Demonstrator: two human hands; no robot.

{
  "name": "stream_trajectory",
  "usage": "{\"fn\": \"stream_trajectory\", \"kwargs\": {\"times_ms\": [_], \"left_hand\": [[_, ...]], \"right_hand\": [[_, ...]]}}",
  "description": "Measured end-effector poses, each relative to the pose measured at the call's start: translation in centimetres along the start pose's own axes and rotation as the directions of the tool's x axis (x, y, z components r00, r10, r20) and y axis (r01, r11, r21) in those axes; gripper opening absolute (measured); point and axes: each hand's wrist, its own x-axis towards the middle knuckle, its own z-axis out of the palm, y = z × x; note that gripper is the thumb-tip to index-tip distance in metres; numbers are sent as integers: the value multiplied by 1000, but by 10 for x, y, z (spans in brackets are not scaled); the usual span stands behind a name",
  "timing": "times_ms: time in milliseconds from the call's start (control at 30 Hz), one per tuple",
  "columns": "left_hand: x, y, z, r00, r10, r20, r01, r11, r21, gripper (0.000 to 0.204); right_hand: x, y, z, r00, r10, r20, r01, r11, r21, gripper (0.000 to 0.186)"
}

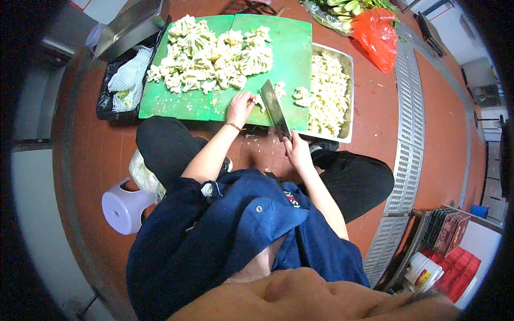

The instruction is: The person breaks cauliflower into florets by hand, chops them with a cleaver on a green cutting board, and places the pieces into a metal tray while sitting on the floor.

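A green cutting board (pixel 176 106) lies in front of my knees, with a heap of cauliflower pieces (pixel 214 56) over its far left part. My right hand (pixel 297 148) is closed round the handle of a cleaver (pixel 275 107), whose blade slants up and left over the board's near edge. Close to the blade's left side, my left hand (pixel 241 107) has its fingers bent together at a small cauliflower floret (pixel 259 102). Another floret (pixel 302 97) sits to the right of the blade. Cut florets fill a metal tray (pixel 349 115) at the board's right side.
Black-lined bin (pixel 104 101) with white netting (pixel 128 77) stands left of the board, beside a metal container (pixel 131 32). A red plastic bag (pixel 375 40) and leafy greens (pixel 342 8) lie far right. A purple stool (pixel 122 208) stands left of me; metal drain grates (pixel 409 117) run along the right.
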Motion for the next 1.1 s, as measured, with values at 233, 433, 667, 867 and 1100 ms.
{"fn": "stream_trajectory", "kwargs": {"times_ms": [233, 433, 667, 867, 1100], "left_hand": [[18, 18, -14, 990, -46, 130, 26, 989, 146, 20], [11, 12, -7, 988, -121, 99, 119, 993, 21, 27], [6, 0, 0, 983, -126, 131, 119, 991, 61, 19], [36, -6, -33, 989, -26, -148, 66, 961, 267, 29], [31, -8, -33, 939, -294, 177, 254, 943, 216, 31]], "right_hand": [[-13, -10, -18, 994, -72, -87, 60, 988, -139, 25], [-20, -21, -14, 986, -145, -78, 120, 957, -265, 25], [-13, -14, -1, 998, -69, 8, 66, 912, -405, 26], [-9, -21, -6, 992, -125, -30, 110, 950, -293, 27], [-7, -4, 5, 997, -49, -66, 26, 949, -314, 26]]}}
